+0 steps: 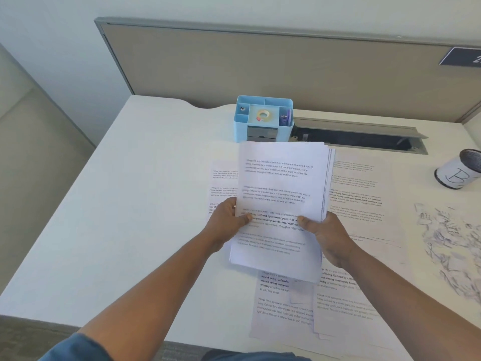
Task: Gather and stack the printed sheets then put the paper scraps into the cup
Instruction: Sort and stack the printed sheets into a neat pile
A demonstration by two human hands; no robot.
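Sheets gathered so far sit in a stack [282,204] lifted off the worktop [145,204], my left hand [227,220] and right hand [325,231] pinching its side edges to square it up, more printed sheets [346,303] underneath, paper scraps [447,235] and cup [459,170] waiting on the right.
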